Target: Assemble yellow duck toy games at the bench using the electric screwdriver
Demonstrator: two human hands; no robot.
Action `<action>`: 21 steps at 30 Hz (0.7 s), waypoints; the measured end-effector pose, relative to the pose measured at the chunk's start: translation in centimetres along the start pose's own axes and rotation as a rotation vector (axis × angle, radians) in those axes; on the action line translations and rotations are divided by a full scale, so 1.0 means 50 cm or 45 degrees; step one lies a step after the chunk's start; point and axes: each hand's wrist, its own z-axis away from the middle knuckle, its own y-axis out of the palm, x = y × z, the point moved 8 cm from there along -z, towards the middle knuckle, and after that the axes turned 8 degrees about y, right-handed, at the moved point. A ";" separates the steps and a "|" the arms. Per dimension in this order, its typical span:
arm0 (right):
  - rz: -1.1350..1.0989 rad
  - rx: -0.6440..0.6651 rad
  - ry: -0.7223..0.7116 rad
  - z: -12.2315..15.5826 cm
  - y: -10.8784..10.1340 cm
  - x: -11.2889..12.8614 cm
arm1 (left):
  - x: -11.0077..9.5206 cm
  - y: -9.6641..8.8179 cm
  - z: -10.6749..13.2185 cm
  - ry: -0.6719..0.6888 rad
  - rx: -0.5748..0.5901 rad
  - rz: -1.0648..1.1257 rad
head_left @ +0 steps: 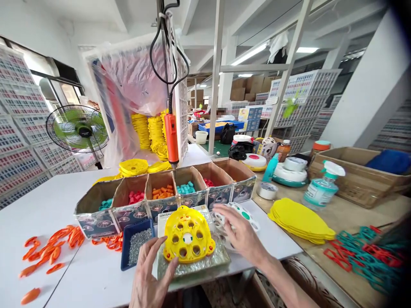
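On the white workshop table [48, 205], a yellow perforated shell [188, 239] sits on a clear block [195, 264], lower centre, seemingly kept within reach of the hanging screwdriver [171, 137]. The open left hand [150, 278] steadies its edge; the right hand [240, 235], spread, covers a white plate [248, 215]

Yellow perforated plastic shell [189, 239] on clear glass slab [218, 258]; blue plastic screw tray [126, 253] left; cardboard compartment row [162, 209] behind.
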 end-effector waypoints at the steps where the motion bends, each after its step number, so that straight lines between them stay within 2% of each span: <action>1: 0.020 -0.087 0.031 -0.028 -0.037 -0.018 | -0.015 -0.005 -0.016 0.061 -0.008 -0.019; 3: 0.130 -0.183 0.124 -0.095 -0.102 -0.061 | -0.053 -0.010 -0.059 0.212 -0.026 -0.040; 5: 0.346 -0.127 0.229 -0.164 -0.143 -0.108 | -0.093 0.000 -0.115 0.360 0.001 -0.061; 7: 0.474 -0.052 0.270 -0.217 -0.164 -0.145 | -0.120 0.027 -0.174 0.464 0.078 -0.101; 9: 0.532 0.047 0.269 -0.245 -0.164 -0.172 | -0.127 0.063 -0.227 0.523 0.177 -0.170; 11: 0.570 0.142 0.262 -0.251 -0.152 -0.190 | -0.112 0.101 -0.267 0.551 0.264 -0.245; 15: 0.583 0.206 0.249 -0.237 -0.140 -0.209 | -0.042 0.157 -0.305 0.532 0.395 -0.316; 18: 0.559 0.227 0.238 -0.227 -0.142 -0.215 | 0.003 0.169 -0.315 0.498 0.409 -0.280; 21: 0.520 0.245 0.229 -0.227 -0.147 -0.220 | 0.013 0.163 -0.320 0.456 0.358 -0.213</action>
